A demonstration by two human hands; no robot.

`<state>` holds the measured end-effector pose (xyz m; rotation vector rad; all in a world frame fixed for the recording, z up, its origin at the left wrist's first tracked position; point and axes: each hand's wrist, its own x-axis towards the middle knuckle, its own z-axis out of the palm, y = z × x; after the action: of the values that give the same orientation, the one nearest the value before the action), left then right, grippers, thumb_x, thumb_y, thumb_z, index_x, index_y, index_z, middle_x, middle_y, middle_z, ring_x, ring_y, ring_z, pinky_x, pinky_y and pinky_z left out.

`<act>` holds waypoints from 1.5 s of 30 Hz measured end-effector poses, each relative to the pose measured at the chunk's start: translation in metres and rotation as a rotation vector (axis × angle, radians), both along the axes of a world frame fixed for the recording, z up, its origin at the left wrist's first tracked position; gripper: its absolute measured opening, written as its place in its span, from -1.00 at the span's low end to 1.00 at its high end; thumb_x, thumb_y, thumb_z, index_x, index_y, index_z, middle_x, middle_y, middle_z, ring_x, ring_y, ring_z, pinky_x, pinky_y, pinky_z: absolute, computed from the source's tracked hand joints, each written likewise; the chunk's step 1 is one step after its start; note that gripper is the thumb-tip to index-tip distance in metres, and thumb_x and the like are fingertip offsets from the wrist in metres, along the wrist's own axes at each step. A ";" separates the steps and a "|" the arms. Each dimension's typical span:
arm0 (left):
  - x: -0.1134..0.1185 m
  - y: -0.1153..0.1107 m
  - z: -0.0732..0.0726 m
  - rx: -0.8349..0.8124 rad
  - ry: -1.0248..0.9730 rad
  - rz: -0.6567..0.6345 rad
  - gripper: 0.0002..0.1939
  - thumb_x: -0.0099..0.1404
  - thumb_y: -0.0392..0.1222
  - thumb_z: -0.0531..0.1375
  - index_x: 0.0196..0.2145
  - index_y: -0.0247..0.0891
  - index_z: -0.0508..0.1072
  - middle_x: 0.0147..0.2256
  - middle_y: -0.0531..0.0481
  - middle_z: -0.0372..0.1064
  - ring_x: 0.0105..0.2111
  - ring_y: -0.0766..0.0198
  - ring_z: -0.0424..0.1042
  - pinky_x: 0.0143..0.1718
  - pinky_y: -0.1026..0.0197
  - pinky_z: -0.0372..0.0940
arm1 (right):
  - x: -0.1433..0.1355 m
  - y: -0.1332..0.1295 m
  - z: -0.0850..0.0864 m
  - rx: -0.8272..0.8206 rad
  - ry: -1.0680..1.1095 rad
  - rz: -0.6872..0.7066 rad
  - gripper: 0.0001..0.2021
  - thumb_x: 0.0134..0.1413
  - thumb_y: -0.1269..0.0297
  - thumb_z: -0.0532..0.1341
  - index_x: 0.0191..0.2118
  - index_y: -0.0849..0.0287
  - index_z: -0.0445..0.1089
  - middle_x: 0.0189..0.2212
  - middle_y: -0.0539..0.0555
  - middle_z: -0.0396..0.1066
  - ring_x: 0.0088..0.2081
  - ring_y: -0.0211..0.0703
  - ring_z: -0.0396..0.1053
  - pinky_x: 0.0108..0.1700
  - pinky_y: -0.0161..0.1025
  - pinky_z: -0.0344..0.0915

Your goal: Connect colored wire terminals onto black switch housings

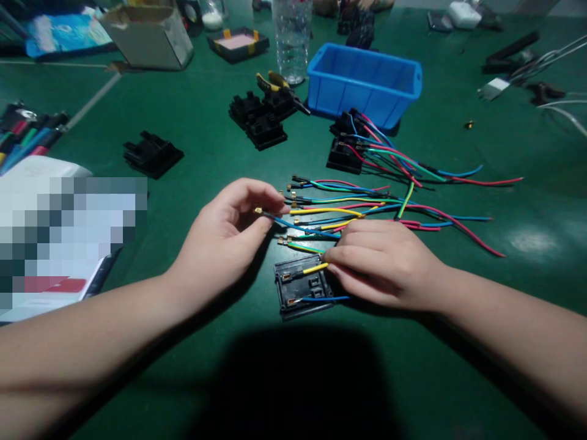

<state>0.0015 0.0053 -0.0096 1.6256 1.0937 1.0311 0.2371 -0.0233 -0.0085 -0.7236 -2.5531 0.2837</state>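
Observation:
My left hand (233,229) is closed, with a blue wire (298,227) at its thumb and fingertips. That wire's brass terminal (259,211) pokes out over the thumb, and its far end runs to my right hand. Closed above the table, my right hand (385,263) has its fingertips at a yellow wire (315,268); the grip itself is partly hidden. The yellow wire ends in a black plastic housing (302,290) lying open side up. A second blue wire (321,299) also sits in that housing. Several coloured wires with terminals (339,211) lie just beyond both hands.
Black housings with wires (346,154) lie behind the loose wires, before a blue bin (362,79). More black housings (263,119), yellow-handled pliers (273,80) and a clear bottle (292,43) stand farther back. One housing (153,154) lies left, near a white object (46,171).

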 end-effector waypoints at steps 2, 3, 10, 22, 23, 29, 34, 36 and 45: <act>0.000 0.000 -0.001 0.012 -0.030 -0.016 -0.76 0.22 -0.47 0.17 -0.20 -0.21 0.40 -0.25 0.08 0.46 -0.21 0.35 0.49 -0.08 0.29 0.39 | 0.000 0.000 0.000 -0.004 0.003 0.004 -0.78 0.30 0.36 0.11 -0.27 0.31 0.49 -0.48 0.12 0.39 -0.42 -0.18 0.25 -0.34 -0.22 0.17; 0.000 0.000 -0.001 0.017 -0.039 -0.018 -0.76 0.22 -0.48 0.17 -0.20 -0.21 0.40 -0.26 0.08 0.46 -0.20 0.35 0.50 -0.08 0.29 0.39 | 0.000 0.000 0.000 -0.005 0.003 0.005 -0.78 0.30 0.36 0.11 -0.27 0.31 0.49 -0.48 0.12 0.39 -0.42 -0.19 0.25 -0.34 -0.23 0.17; 0.001 -0.002 0.000 0.019 -0.097 0.019 -0.84 0.33 -0.41 0.17 -0.18 -0.20 0.38 -0.28 0.09 0.48 -0.21 0.37 0.51 -0.08 0.31 0.41 | 0.000 0.000 0.000 0.011 0.004 -0.002 -0.78 0.31 0.35 0.10 -0.28 0.28 0.46 -0.49 0.10 0.38 -0.42 -0.20 0.24 -0.35 -0.24 0.14; -0.001 -0.002 0.000 0.167 -0.177 0.193 -0.87 0.36 -0.31 0.19 -0.20 -0.07 0.39 -0.22 0.10 0.36 -0.15 0.28 0.42 0.00 0.12 0.33 | -0.001 0.000 0.006 0.059 0.014 -0.179 -0.78 0.29 0.38 0.07 -0.38 0.16 0.38 -0.48 0.09 0.44 -0.42 -0.16 0.29 -0.34 -0.17 0.19; -0.001 -0.002 0.000 0.184 -0.189 0.190 -0.88 0.36 -0.30 0.20 -0.21 -0.07 0.39 -0.23 0.11 0.36 -0.17 0.29 0.42 -0.01 0.12 0.33 | -0.001 0.000 0.006 0.075 0.013 -0.201 -0.78 0.28 0.38 0.06 -0.38 0.16 0.37 -0.48 0.10 0.44 -0.43 -0.15 0.28 -0.34 -0.17 0.19; -0.002 -0.007 0.001 0.220 -0.124 0.146 -0.93 0.36 -0.22 0.19 -0.20 -0.09 0.36 -0.23 0.07 0.37 -0.19 0.23 0.43 -0.01 0.07 0.36 | -0.001 -0.003 0.005 0.079 0.014 -0.346 -0.80 0.24 0.35 0.09 -0.44 0.14 0.28 -0.54 0.03 0.31 -0.49 -0.20 0.23 -0.41 -0.23 0.15; -0.002 -0.008 0.001 0.248 -0.135 0.166 -0.91 0.36 -0.26 0.15 -0.20 -0.07 0.37 -0.23 0.07 0.35 -0.21 0.26 0.42 -0.05 0.11 0.36 | 0.000 -0.004 0.003 0.118 0.023 -0.459 -0.77 0.22 0.35 0.09 -0.49 0.10 0.19 -0.58 -0.02 0.23 -0.53 -0.23 0.14 -0.44 -0.25 0.11; -0.001 -0.008 0.001 0.254 -0.157 0.178 -0.89 0.34 -0.29 0.16 -0.22 -0.07 0.38 -0.24 0.07 0.35 -0.24 0.27 0.40 -0.09 0.12 0.36 | 0.000 -0.004 0.002 0.129 0.025 -0.489 -0.77 0.22 0.34 0.10 -0.49 0.10 0.19 -0.58 -0.01 0.23 -0.52 -0.23 0.15 -0.44 -0.24 0.11; 0.002 -0.004 0.000 0.209 -0.226 0.240 -0.85 0.29 -0.34 0.18 -0.27 -0.07 0.36 -0.29 0.07 0.29 -0.33 0.28 0.32 -0.20 0.13 0.35 | -0.001 -0.003 0.003 0.117 0.145 -0.621 -0.84 0.18 0.30 0.20 -0.36 0.09 0.17 -0.54 -0.05 0.23 -0.55 -0.24 0.20 -0.50 -0.22 0.12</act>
<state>0.0032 0.0012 -0.0100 1.5160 1.0729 1.4918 0.2358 -0.0268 -0.0058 -1.3374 -2.0628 -0.0217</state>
